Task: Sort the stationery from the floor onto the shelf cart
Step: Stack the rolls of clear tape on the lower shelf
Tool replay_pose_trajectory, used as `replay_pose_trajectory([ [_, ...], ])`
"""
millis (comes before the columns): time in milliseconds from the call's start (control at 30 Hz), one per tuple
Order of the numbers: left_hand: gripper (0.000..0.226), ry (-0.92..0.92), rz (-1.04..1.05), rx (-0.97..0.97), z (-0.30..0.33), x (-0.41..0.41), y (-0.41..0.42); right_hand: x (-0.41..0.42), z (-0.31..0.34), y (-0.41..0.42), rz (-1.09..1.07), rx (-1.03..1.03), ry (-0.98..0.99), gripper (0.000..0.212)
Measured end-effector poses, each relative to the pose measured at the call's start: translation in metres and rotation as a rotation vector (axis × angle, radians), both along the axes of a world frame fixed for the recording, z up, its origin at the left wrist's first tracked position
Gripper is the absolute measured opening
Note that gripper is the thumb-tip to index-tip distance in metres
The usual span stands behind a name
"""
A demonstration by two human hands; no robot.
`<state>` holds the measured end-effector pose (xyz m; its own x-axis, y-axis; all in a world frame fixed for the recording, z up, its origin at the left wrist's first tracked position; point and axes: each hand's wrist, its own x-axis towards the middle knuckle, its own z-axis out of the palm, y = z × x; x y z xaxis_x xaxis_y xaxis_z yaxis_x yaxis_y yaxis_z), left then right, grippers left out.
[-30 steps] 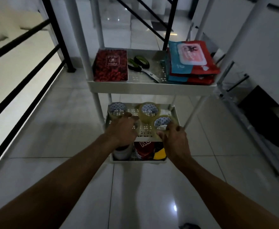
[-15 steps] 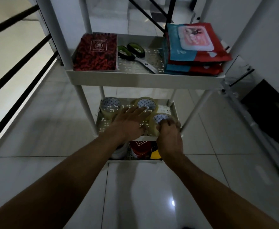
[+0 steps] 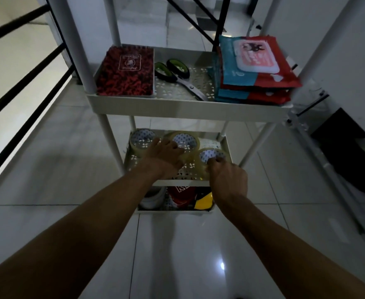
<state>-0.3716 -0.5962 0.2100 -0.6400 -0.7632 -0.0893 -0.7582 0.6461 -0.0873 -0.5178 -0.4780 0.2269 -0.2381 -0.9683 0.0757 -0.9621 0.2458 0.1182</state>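
A white shelf cart (image 3: 185, 112) stands on the tiled floor. Three clear tape rolls lie on its middle shelf: a left roll (image 3: 141, 141), a middle roll (image 3: 188, 138) and a right roll (image 3: 211, 155). My left hand (image 3: 166, 157) lies over the near side of the middle roll with fingers spread. My right hand (image 3: 229, 180) holds the near edge of the right roll with curled fingers. The top shelf carries a red notebook (image 3: 126, 72), green-handled scissors (image 3: 177, 75) and a stack of red and blue packets (image 3: 257, 67).
The bottom shelf holds a white tub (image 3: 153, 198), a red item (image 3: 181, 196) and a yellow item (image 3: 204, 201). A black railing (image 3: 26, 78) runs along the left. A dark object (image 3: 347, 147) and a metal frame sit on the right.
My left hand has moved right from the left roll onto the middle roll. My right hand stays on the right roll. The view has tilted closer to the cart.
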Motion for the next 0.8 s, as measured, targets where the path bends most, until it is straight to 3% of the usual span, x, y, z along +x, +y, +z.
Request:
replay_pose_trajectory([
  [67, 0.05, -0.004, -0.001, -0.024, 0.0, 0.004, -0.002, 0.001, -0.004, -0.001, -0.018, 0.008, -0.075, 0.024],
  [167, 0.056, 0.036, 0.022, 0.089, 0.0, 0.008, -0.002, -0.001, -0.014, 0.0, -0.028, 0.0, -0.19, 0.034],
  [333, 0.063, 0.147, 0.045, 0.199, 0.001, 0.013, 0.013, -0.005, -0.02, -0.001, -0.021, -0.025, -0.241, 0.044],
  [567, 0.055, 0.482, -0.001, 0.141, 0.023, 0.045, 0.058, 0.007, -0.006, 0.015, 0.039, -0.148, -0.302, 0.053],
  [800, 0.065, 0.51, 0.01, 0.112, 0.06, 0.121, 0.133, 0.042, 0.03, 0.076, 0.098, -0.091, -0.375, 0.077],
])
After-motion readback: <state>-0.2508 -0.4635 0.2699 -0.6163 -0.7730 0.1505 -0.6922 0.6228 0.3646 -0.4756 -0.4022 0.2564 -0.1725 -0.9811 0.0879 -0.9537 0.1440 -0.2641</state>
